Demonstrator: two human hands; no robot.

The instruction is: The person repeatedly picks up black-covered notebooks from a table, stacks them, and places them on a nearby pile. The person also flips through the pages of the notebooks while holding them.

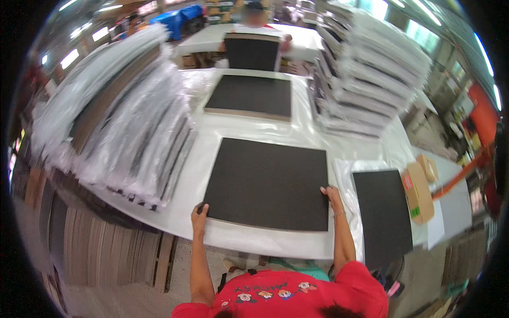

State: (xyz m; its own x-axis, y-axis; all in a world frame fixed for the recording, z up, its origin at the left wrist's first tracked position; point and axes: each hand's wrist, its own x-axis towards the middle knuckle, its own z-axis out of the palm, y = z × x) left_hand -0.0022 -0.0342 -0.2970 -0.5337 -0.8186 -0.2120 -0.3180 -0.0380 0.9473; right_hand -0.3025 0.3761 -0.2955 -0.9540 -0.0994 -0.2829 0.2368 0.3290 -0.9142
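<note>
A black rectangular panel [268,183] with a pale edge lies in front of me, over the white-covered table [254,245]. My left hand [200,216] grips its near left corner, fingers closed round the edge. At the right edge, my right hand [332,197] holds the same panel, thumb toward the top face. Whether the panel rests on the table or is slightly raised, I cannot tell. Beyond it lie more black panels [250,95] in a low stack. To my right another black panel [383,214] lies on clear plastic wrap.
Tall stacks of plastic-wrapped panels stand at the left [132,127] and back right [366,79]. A cardboard box [418,192] sits at the right. Across the table a person [254,18] holds an upright black panel [252,53]. Brown boards [106,244] stand on the floor at lower left.
</note>
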